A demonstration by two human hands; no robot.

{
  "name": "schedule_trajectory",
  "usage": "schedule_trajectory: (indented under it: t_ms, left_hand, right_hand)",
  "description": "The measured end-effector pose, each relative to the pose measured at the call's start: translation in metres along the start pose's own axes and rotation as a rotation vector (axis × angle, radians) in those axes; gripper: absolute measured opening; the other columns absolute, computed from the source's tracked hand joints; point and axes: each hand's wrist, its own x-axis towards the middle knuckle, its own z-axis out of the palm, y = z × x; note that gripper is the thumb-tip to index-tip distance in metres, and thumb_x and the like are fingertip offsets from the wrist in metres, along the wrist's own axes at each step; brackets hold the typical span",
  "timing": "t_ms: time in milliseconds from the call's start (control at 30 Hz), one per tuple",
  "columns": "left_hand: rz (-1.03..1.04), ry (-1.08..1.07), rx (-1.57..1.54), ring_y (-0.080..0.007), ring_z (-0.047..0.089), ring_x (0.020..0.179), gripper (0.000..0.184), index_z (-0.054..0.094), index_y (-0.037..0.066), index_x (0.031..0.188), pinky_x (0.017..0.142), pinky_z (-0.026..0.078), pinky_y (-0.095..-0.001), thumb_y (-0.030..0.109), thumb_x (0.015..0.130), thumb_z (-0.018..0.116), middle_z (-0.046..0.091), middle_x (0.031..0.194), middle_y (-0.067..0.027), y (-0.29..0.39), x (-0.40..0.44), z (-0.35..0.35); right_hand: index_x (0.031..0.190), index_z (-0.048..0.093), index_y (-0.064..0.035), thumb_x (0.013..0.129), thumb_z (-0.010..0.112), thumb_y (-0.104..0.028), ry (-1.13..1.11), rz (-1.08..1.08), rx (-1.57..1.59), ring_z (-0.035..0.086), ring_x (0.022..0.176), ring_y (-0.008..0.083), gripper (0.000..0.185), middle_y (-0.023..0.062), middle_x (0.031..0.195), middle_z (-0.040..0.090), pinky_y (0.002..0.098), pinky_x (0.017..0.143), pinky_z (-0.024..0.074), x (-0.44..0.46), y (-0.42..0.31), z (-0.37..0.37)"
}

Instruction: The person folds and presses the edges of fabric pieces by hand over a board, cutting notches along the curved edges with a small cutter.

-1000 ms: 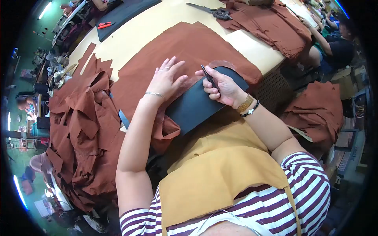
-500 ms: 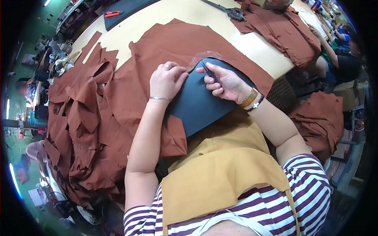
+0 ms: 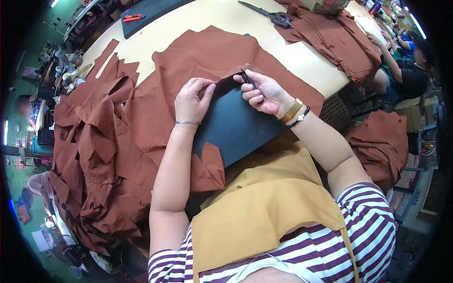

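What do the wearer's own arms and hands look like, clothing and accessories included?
Both arms have short sleeves with white and dark maroon stripes. The ungloved left hand has a ring, with a silver-toned chain bracelet at the wrist. At the ungloved right hand are a gold-toned wristband, perhaps a watch, and a black beaded bracelet bearing a pale cross.

Cloth heaps (image 3: 101,146) and shears (image 3: 279,19) mark a textile workshop.
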Motion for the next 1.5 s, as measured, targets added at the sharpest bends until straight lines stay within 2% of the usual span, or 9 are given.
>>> schedule_trajectory:
  t_ms: [167, 367, 667, 767, 1167, 1300, 1333, 1400, 1500]
  left_hand:
    - [-0.05, -0.002, -0.017, -0.0195, 0.065, 0.075, 0.011, 0.069, 0.01, 0.088, 0.067, 0.051, -0.0312, 0.02, 0.088, 0.067, 0.066, 0.086, -0.0029, 0.002, 0.0, 0.0]
    - [0.002, 0.004, 0.009, -0.0127, 0.064, 0.074, 0.01, 0.07, 0.003, 0.093, 0.068, 0.051, -0.0248, 0.012, 0.088, 0.067, 0.068, 0.09, -0.0051, 0.001, 0.0, 0.0]
    - [-0.021, 0.027, -0.012, -0.0192, 0.065, 0.074, 0.009, 0.069, 0.009, 0.087, 0.067, 0.052, -0.0313, 0.019, 0.087, 0.067, 0.066, 0.086, -0.0032, 0.004, 0.0, 0.0]
    - [0.024, 0.011, 0.007, -0.0135, 0.065, 0.075, 0.009, 0.07, 0.004, 0.092, 0.067, 0.051, -0.0254, 0.011, 0.088, 0.068, 0.067, 0.089, -0.0058, 0.0, 0.0, 0.001]
    - [-0.016, 0.012, -0.008, -0.0207, 0.066, 0.08, 0.009, 0.07, 0.008, 0.089, 0.071, 0.053, -0.0316, 0.016, 0.087, 0.068, 0.067, 0.089, -0.0043, 0.0, 0.0, 0.003]
    - [-0.206, -0.176, -0.196, -0.0237, 0.067, 0.096, 0.022, 0.067, 0.003, 0.106, 0.084, 0.053, -0.0324, 0.014, 0.087, 0.069, 0.067, 0.102, -0.0147, 0.009, 0.0, -0.01]
    - [-0.242, -0.292, -0.255, -0.0135, 0.062, 0.102, 0.029, 0.062, -0.002, 0.117, 0.088, 0.05, -0.0277, 0.011, 0.09, 0.067, 0.067, 0.109, -0.0097, 0.013, -0.002, -0.02]
    - [-0.255, -0.466, -0.142, -0.0174, 0.062, 0.108, 0.034, 0.06, 0.001, 0.121, 0.092, 0.049, -0.03, 0.013, 0.09, 0.066, 0.067, 0.113, -0.0123, 0.021, -0.003, -0.047]
    - [-0.041, -0.443, 0.166, -0.0319, 0.059, 0.116, 0.039, 0.058, 0.008, 0.127, 0.098, 0.046, -0.0343, 0.018, 0.09, 0.064, 0.06, 0.127, -0.0139, 0.029, 0.006, -0.082]
  right_hand:
    - [0.111, 0.052, -0.0063, 0.104, 0.041, -0.033, 0.035, -0.079, -0.077, 0.034, 0.05, 0.0014, 0.03, -0.0036, 0.068, 0.041, 0.0133, 0.037, 0.0266, -0.008, 0.008, 0.002]
    - [0.112, 0.052, -0.0068, 0.104, 0.042, -0.032, 0.013, -0.031, -0.067, 0.034, 0.05, 0.0019, 0.029, -0.0033, 0.068, 0.043, 0.0144, 0.038, 0.0282, -0.008, 0.005, 0.003]
    - [0.11, 0.053, -0.0068, 0.103, 0.043, -0.035, 0.015, -0.063, -0.107, 0.036, 0.05, 0.0025, 0.031, -0.0029, 0.069, 0.044, 0.0143, 0.039, 0.0286, -0.011, 0.01, 0.0]
    - [0.11, 0.053, -0.0065, 0.103, 0.044, -0.035, 0.045, -0.037, -0.097, 0.036, 0.05, 0.0026, 0.031, -0.0026, 0.069, 0.044, 0.0146, 0.039, 0.0291, -0.004, 0.004, 0.004]
    - [0.109, 0.053, -0.0068, 0.104, 0.042, -0.034, 0.045, -0.025, -0.087, 0.035, 0.051, 0.002, 0.03, -0.0028, 0.07, 0.044, 0.0138, 0.039, 0.0282, 0.0, 0.003, 0.005]
    - [0.109, 0.052, -0.0075, 0.104, 0.042, -0.035, 0.089, -0.147, -0.216, 0.033, 0.051, 0.0025, 0.03, -0.0031, 0.069, 0.042, 0.0153, 0.04, 0.0269, -0.015, 0.015, 0.009]
    - [0.109, 0.051, -0.0077, 0.104, 0.042, -0.035, 0.112, -0.198, -0.267, 0.033, 0.051, 0.0027, 0.029, -0.0032, 0.069, 0.041, 0.0157, 0.04, 0.0265, -0.024, 0.015, 0.011]
    - [0.109, 0.051, -0.0074, 0.104, 0.042, -0.035, 0.098, -0.303, -0.337, 0.031, 0.05, 0.0025, 0.03, -0.0037, 0.07, 0.039, 0.0156, 0.039, 0.0252, -0.041, 0.003, 0.007]
    - [0.111, 0.053, -0.0061, 0.104, 0.041, -0.036, 0.082, -0.281, -0.428, 0.031, 0.05, 0.001, 0.033, -0.0041, 0.068, 0.039, 0.015, 0.038, 0.0239, -0.062, -0.026, -0.003]
